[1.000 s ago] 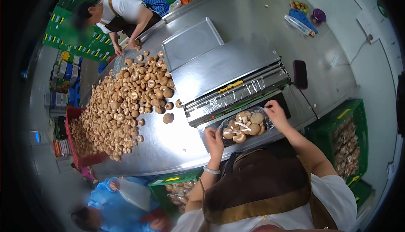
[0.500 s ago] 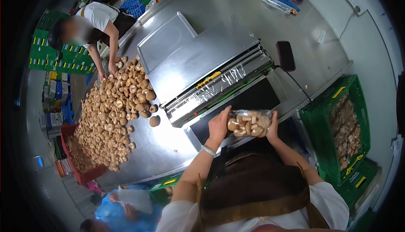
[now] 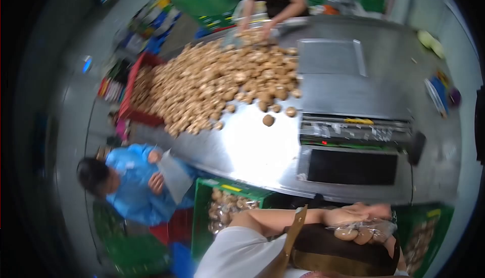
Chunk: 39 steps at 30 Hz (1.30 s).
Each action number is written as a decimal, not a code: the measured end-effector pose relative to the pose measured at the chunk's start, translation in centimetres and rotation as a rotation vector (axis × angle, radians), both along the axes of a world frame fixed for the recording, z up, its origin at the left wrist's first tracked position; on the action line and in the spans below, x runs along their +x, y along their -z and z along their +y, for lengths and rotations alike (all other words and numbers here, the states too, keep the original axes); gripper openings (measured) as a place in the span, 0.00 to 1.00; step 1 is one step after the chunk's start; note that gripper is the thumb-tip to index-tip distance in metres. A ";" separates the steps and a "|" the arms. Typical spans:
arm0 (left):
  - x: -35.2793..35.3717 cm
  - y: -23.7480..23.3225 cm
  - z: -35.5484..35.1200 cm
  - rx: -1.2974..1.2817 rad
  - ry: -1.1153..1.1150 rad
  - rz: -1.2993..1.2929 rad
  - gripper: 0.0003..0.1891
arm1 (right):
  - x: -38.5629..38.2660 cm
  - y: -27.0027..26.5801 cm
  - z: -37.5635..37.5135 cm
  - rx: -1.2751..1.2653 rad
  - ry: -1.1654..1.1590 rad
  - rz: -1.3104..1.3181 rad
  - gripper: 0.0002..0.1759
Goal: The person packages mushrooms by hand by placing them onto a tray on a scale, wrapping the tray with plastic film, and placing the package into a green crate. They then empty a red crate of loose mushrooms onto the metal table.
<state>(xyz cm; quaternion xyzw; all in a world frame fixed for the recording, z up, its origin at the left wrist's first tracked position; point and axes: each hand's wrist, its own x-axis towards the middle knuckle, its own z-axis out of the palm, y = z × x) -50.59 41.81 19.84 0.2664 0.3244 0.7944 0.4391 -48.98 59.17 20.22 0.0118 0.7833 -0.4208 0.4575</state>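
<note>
A clear plastic bag of brown mushrooms [image 3: 361, 233] is close against my apron, at the lower right. My left hand [image 3: 351, 214] grips it from above, its fingers blurred. At the bag's right end, my right hand [image 3: 391, 245] holds on, mostly hidden by the plastic. Beyond my hands on the metal table [image 3: 242, 149] stands a wrapping machine [image 3: 353, 131] with a black plate [image 3: 352, 167] at its front. Loose mushrooms [image 3: 217, 83] lie heaped left of the machine.
A green crate [image 3: 202, 215] of bagged mushrooms stands below the table's front edge; another [image 3: 422, 240] is at right. A red crate [image 3: 126, 93] borders the heap. A person in blue [image 3: 139, 177] holds a white sheet. Across the table, a co-worker's hands [image 3: 265, 29] touch mushrooms.
The view has turned left, bringing the person in blue and the front green crate further into view. My hands and the bag have moved away from the machine, closer to my body.
</note>
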 end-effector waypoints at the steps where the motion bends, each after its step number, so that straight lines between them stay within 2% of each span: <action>1: 0.3 -0.7 0.1 0.016 0.011 -0.005 0.27 | -1.7 0.3 -0.6 0.133 0.027 0.036 0.15; 2: 0.1 -1.2 -0.2 0.031 0.021 -0.004 0.27 | -2.3 3.2 1.4 0.184 -0.110 0.538 0.15; 3: -0.2 -1.5 -1.1 0.043 0.025 -0.007 0.28 | -3.9 1.4 1.8 0.097 0.204 0.357 0.14; 4: -0.2 -1.8 -2.6 0.062 0.019 -0.021 0.29 | -5.2 0.5 3.4 -0.277 0.368 0.370 0.13; 5: 0.1 -2.0 -4.0 0.058 -0.074 0.027 0.28 | -6.0 -3.8 2.3 -0.475 0.402 0.346 0.15; 7: 0.6 -2.4 -5.7 0.071 -0.239 0.119 0.25 | -6.5 -6.1 0.6 -0.521 0.135 0.380 0.25; 9: 1.9 3.8 -3.1 0.455 -0.166 -0.355 0.19 | -7.9 -7.0 -1.4 -0.504 -0.167 0.308 0.29; 10: 3.4 4.6 -5.0 0.257 -0.464 -0.129 0.19 | -8.6 -7.6 -3.5 -0.400 -0.120 0.298 0.22; 11: 4.6 5.1 -6.2 0.174 -0.673 -0.155 0.20 | -9.6 -5.4 -4.9 -0.313 -0.115 0.273 0.16; 12: 5.9 5.7 -7.4 0.064 -0.876 -0.181 0.21 | -10.0 -4.0 -6.7 -0.345 -0.037 0.164 0.15; 13: 6.5 5.8 -8.5 0.102 -0.971 -0.443 0.23 | -10.2 -2.8 -8.2 -0.365 0.048 0.059 0.15; 15: 8.5 5.7 -11.3 0.433 -1.018 -0.822 0.27 | -9.8 -0.3 -11.7 -0.461 0.036 -0.022 0.18; 17: 11.9 5.9 -13.7 0.815 -1.066 -0.871 0.29 | -8.8 2.9 -14.8 -0.491 0.198 -0.179 0.21; 18: 13.3 5.9 -14.7 1.004 -1.080 -0.888 0.31 | -8.0 4.2 -16.8 -0.514 0.186 -0.186 0.20; 19: 14.2 5.7 -15.5 0.845 -1.294 -0.813 0.30 | -7.1 5.5 -19.0 -0.540 0.177 -0.195 0.19; 21: 15.6 5.1 -16.6 0.490 -1.681 -0.668 0.29 | -4.7 7.9 -23.5 -0.358 -0.271 0.451 0.19; 22: 15.5 5.6 -18.0 0.065 -1.923 -0.619 0.31 | -2.8 6.8 -26.2 -0.421 -0.416 0.428 0.18; 23: 16.9 6.1 -19.8 -0.029 -2.042 -0.723 0.29 | -0.8 5.5 -29.1 -0.487 -0.557 0.405 0.20; 24: 19.0 7.7 -22.2 0.086 -2.036 -0.869 0.27 | 0.9 4.1 -31.5 -0.591 -0.684 0.349 0.20; 25: 22.5 10.0 -24.3 0.329 -1.995 -0.959 0.23 | 2.1 2.9 -33.6 -0.702 -0.806 0.289 0.21; 26: 25.3 9.8 -26.5 0.415 -2.043 -0.897 0.21 | 2.5 2.2 -35.0 -0.767 -0.939 0.345 0.23; 27: 29.3 12.2 -28.8 0.416 -2.113 -0.909 0.22 | 2.7 1.8 -36.1 -0.828 -1.066 0.405 0.25; 28: 33.0 12.2 -31.2 0.328 -2.189 -0.837 0.23 | 2.8 1.5 -36.7 -0.861 -1.098 0.586 0.22; 29: 35.6 12.1 -33.8 -0.068 -2.401 -0.842 0.24 | 2.5 2.1 -36.8 -0.773 -1.070 0.486 0.21; 31: 42.5 15.2 -38.1 -0.365 -2.442 -1.003 0.26 | 1.4 3.7 -35.8 -0.588 -1.015 0.291 0.17; 33: 46.8 18.6 -41.3 -0.541 -2.467 -1.103 0.28 | 0.4 5.1 -34.4 -0.472 -0.999 0.173 0.15; 35: 49.4 21.8 -43.8 -0.580 -2.371 -1.190 0.29 | 0.0 5.9 -33.5 -0.353 -0.969 0.059 0.14; 36: 49.5 22.3 -44.7 -0.745 -2.312 -1.296 0.32 | 0.1 5.4 -33.3 -0.315 -1.028 0.107 0.14; 39: 52.1 30.0 -47.8 -1.055 -2.178 -1.210 0.28 | -0.4 5.4 -32.9 -0.223 -1.120 0.185 0.13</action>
